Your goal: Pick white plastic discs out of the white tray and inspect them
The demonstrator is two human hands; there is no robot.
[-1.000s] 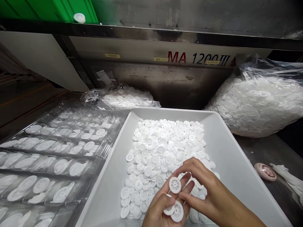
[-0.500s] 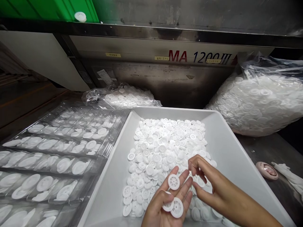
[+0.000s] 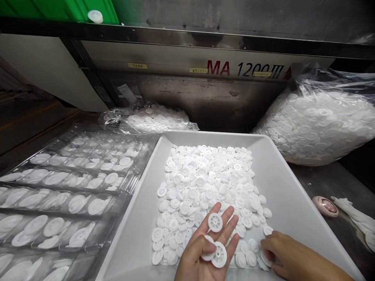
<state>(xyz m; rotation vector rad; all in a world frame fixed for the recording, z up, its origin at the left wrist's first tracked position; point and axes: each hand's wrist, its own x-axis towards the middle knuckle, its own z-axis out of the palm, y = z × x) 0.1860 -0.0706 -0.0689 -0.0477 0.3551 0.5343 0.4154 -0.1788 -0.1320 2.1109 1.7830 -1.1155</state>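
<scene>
My left hand (image 3: 209, 246) is palm up over the bin, its thumb pressing on white plastic wheels and the fingers spread beneath. Two of the wheels overlap under the thumb, and a third spoked white plastic wheel (image 3: 215, 222) lies flat on the fingers. At the lower right, my right hand (image 3: 283, 251) reaches down with curled fingers around a white wheel (image 3: 265, 258) at the edge of the pile; its fingertips are partly hidden. Many similar wheels (image 3: 202, 181) cover the floor of the grey bin (image 3: 293, 195).
Left of the bin are clear compartment trays (image 3: 117, 218) with white discs. A clear bag of wheels (image 3: 158, 119) lies behind; a bigger full bag (image 3: 319, 125) stands at right. A pink oval object (image 3: 325, 206) and white cloth (image 3: 354, 218) lie beside the bin. A machine panel (image 3: 175, 93) rises behind.
My right hand has moved from beside the left fingertips down and right to the wheels in the bin. My left hand still holds its three wheels. The view has shifted slightly.
</scene>
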